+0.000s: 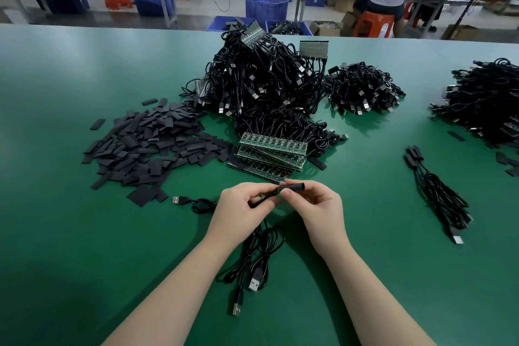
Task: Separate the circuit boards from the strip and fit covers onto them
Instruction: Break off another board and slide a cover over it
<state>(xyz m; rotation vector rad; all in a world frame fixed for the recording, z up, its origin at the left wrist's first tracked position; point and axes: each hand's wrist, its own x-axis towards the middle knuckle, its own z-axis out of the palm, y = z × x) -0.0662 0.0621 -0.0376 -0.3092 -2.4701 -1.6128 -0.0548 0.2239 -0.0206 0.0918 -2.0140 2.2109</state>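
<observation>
**Sleeve half on: where the fit could slip**

The right hand pinches a black tubular cover between thumb and fingertips, its open end pointing left. The left hand is closed on a small circuit board and the cable that leaves it; only a sliver of green shows at the mouth of the cover, so the board appears to be partly inside. How deep it sits cannot be told.

The likely trouble, as I judge it, is the board's corner catching the soft sleeve's rim if the two are not held in line, which would buckle or fold the cover rather than let it slide. Pushing through the cable instead of the board could bend the joint where the wire meets the board. The cable hangs from the left hand and loops on the green table, with USB plugs lying near the wrists; a snag there could tug the board back out.

The cover looks matte, black and flexible, rounded open while held. Just beyond the hands lies a stack of uncut board strips, green with rows of components, wires trailing into a large cable heap. To the left is a loose pile of flat covers; to the right, well apart, a small bundle of covered units.
</observation>
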